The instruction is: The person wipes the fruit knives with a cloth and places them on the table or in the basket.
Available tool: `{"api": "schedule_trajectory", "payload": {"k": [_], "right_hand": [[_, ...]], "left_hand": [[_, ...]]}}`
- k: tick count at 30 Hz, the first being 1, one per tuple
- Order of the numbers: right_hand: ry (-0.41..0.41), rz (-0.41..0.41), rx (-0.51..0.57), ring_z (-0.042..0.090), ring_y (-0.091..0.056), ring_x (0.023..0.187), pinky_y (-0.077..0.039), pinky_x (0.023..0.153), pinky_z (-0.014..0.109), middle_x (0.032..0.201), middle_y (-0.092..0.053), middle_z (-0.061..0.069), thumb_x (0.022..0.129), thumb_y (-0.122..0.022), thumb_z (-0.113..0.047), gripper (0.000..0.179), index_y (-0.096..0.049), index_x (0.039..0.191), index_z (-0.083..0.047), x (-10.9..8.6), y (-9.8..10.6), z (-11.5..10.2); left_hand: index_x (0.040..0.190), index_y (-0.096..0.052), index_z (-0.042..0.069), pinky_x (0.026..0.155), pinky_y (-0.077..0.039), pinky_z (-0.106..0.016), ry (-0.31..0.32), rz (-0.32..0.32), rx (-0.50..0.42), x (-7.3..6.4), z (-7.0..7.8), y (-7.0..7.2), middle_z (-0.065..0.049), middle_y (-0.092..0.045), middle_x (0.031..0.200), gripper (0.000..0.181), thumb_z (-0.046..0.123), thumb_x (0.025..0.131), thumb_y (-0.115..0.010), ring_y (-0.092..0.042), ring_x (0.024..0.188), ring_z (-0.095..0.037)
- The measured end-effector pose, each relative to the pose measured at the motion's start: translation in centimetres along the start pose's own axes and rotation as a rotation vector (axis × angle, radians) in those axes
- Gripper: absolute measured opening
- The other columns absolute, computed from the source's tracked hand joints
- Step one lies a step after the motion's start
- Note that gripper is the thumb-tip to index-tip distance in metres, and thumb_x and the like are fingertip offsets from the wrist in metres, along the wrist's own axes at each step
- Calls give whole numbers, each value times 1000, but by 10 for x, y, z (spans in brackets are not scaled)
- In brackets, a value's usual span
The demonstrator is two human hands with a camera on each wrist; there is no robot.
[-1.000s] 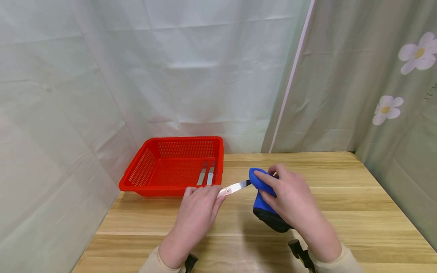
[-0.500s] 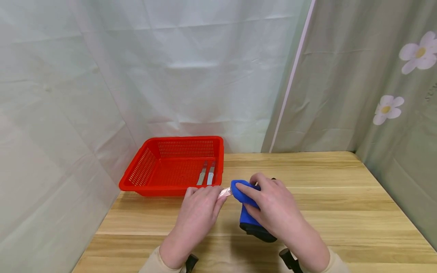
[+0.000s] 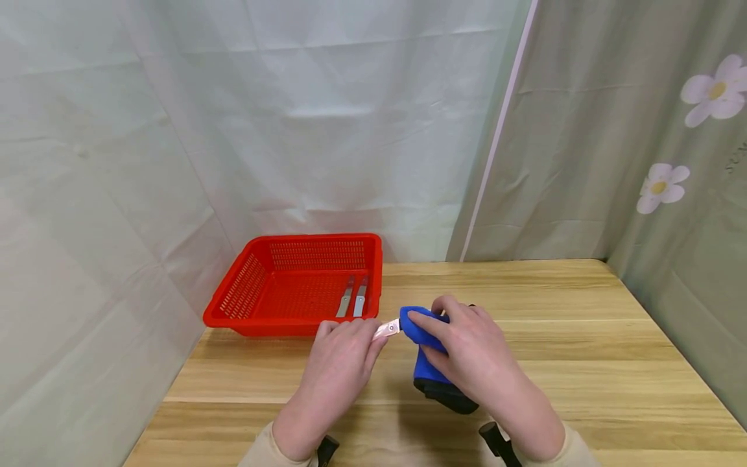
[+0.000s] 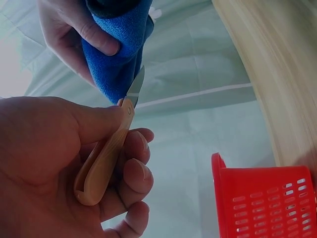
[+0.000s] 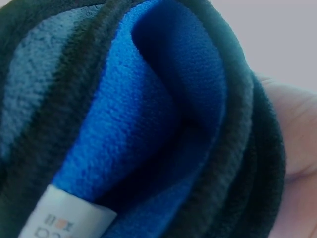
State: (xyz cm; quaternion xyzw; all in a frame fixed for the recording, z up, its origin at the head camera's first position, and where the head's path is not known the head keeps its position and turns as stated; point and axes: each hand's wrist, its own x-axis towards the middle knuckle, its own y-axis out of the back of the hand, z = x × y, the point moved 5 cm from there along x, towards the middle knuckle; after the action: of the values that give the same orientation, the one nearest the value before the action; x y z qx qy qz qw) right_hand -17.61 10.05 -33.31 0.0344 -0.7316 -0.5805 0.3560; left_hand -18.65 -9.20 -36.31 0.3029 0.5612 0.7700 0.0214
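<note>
My left hand (image 3: 344, 357) grips a folding knife (image 4: 106, 158) by its pale handle, with the blade (image 4: 136, 88) swung out to the right. My right hand (image 3: 475, 350) pinches a folded blue cloth (image 3: 423, 327) with black edging round that blade, close to the handle. In the left wrist view part of the blade shows beside the cloth; the head view hides most of it. The right wrist view is filled by the cloth's folds (image 5: 133, 114) and a white label (image 5: 69, 215). Both hands are above the table.
A red plastic basket (image 3: 292, 327) stands at the back left, just beyond my left hand. Inside it lie two similar knives (image 3: 360, 298) side by side. The wooden table (image 3: 583, 337) runs back to a pale curtain (image 3: 362, 143).
My right hand has slid the cloth leftward along the blade toward the handle, then shifted slightly back right. My left hand has stayed in place, holding the knife.
</note>
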Motion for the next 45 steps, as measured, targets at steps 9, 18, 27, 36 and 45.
{"api": "schedule_trajectory", "payload": {"k": [9, 18, 27, 36, 45], "right_hand": [[-31, 30, -7, 28, -72, 91, -57, 83, 47, 116, -68, 12, 82, -100, -19, 56, -81, 135, -22, -1, 4, 14], [-67, 23, 9, 27, -72, 89, -60, 83, 52, 116, -69, 12, 85, -98, -18, 53, -81, 134, -19, 0, 5, 27], [-98, 17, 24, 26, -68, 89, -58, 83, 52, 114, -67, 11, 87, -96, -17, 51, -81, 135, -18, -2, 4, 38], [-103, 40, 30, 25, -67, 81, -56, 77, 52, 112, -65, 10, 88, -94, -15, 48, -81, 134, -16, -4, 4, 46], [-90, 47, 22, 24, -63, 75, -55, 70, 48, 109, -65, 9, 86, -96, -16, 48, -82, 132, -15, -9, 0, 44]], "left_hand": [[107, -71, 18, 82, -43, -38, 9, 8, 11, 1, -1, 1, 10, -63, 79, 16, 32, 104, -80, -61, 76, -11], [109, -72, 17, 82, -45, -39, -2, 39, 13, 0, -3, 3, 9, -67, 82, 16, 30, 104, -80, -64, 77, -11], [106, -71, 18, 83, -45, -40, 5, 43, 6, 0, -5, 2, 9, -65, 80, 17, 29, 102, -83, -62, 75, -11], [105, -69, 17, 80, -46, -40, -4, 98, 12, 0, -8, 5, 10, -59, 74, 20, 26, 99, -86, -57, 68, -10], [103, -71, 9, 72, -46, -39, -23, 174, 27, -2, -12, 8, -5, -57, 91, 23, 20, 96, -90, -54, 75, -21]]}}
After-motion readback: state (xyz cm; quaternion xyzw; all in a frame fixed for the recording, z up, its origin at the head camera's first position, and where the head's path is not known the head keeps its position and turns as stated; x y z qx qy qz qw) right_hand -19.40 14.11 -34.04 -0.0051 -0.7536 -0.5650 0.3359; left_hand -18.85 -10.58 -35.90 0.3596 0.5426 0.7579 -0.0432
